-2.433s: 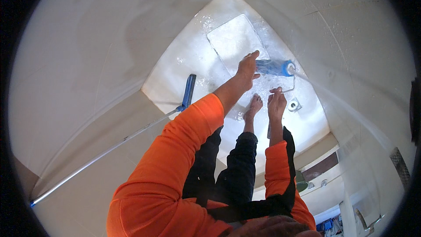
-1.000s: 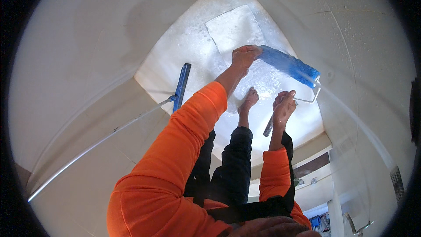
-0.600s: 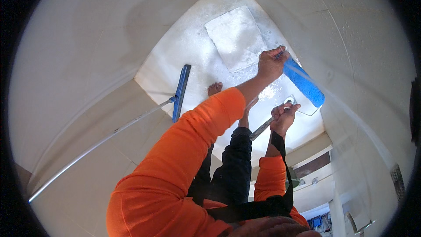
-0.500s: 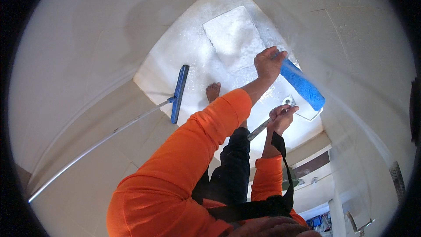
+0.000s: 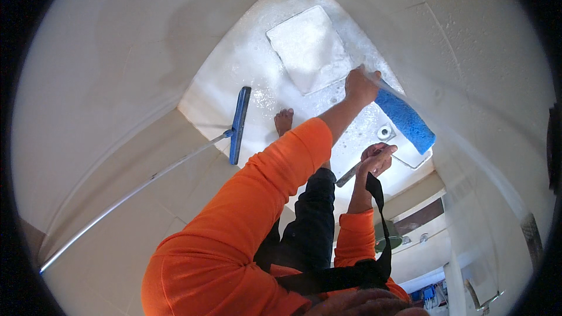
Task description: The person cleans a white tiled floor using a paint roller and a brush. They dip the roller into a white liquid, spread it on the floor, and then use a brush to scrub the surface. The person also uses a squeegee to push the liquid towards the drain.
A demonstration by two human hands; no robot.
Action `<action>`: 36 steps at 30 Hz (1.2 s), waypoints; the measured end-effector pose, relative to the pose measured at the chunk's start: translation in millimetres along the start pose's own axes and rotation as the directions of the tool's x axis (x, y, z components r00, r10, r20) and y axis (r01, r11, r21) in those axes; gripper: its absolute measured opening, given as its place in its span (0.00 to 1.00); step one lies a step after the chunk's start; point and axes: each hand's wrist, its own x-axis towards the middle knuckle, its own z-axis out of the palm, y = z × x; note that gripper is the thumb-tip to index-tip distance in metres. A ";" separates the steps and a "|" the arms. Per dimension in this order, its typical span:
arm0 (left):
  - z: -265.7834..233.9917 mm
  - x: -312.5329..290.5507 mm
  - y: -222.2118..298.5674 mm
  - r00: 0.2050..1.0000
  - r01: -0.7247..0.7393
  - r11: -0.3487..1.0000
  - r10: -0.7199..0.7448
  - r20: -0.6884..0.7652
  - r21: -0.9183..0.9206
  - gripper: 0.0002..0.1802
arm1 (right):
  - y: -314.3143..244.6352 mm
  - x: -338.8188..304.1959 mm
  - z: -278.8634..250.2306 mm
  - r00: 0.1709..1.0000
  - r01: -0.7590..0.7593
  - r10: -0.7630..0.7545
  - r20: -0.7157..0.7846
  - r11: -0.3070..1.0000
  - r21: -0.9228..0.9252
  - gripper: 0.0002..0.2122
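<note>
A paint roller with a fluffy blue sleeve (image 5: 404, 116) slants above the wet white floor (image 5: 257, 76). My left hand (image 5: 361, 86) is closed at the sleeve's upper end, fingertips against it. My right hand (image 5: 376, 159) is closed around the roller's handle (image 5: 348, 175), below the sleeve; the thin wire frame bends round to the sleeve's lower end. A whitish, see-through band (image 5: 468, 134) runs from the right wall to my left hand, passing over the sleeve; whether it is a hose or a water stream I cannot tell.
A blue floor squeegee (image 5: 240, 125) with a long pale pole leans at the left. My bare foot (image 5: 284, 122) stands near it. A square white slab (image 5: 309, 50) lies farther off. A round drain (image 5: 384, 133) sits beside my right hand. Pale walls close in on both sides.
The blue sleeve looks darker and wetter. Bubbles and water now spread over the floor beneath. My right hand and the roller's lower end have dropped slightly; my left hand has turned a little.
</note>
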 end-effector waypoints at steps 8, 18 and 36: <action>-30.4 12.6 11.4 0.978 -0.209 0.961 0.207 0.026 0.181 0.25 | 10.4 0.6 -8.5 0.999 0.031 -0.031 0.020 0.999 -0.027 0.30; -35.7 -13.8 34.9 0.994 0.089 0.985 -0.080 0.072 -0.147 0.27 | -1.4 -6.2 14.5 0.998 -0.038 0.043 -0.039 0.993 0.110 0.28; -64.6 19.0 30.7 0.979 -0.087 0.993 0.071 0.189 0.077 0.29 | 33.2 0.6 -6.4 0.936 0.347 -0.322 0.143 0.913 -0.213 0.28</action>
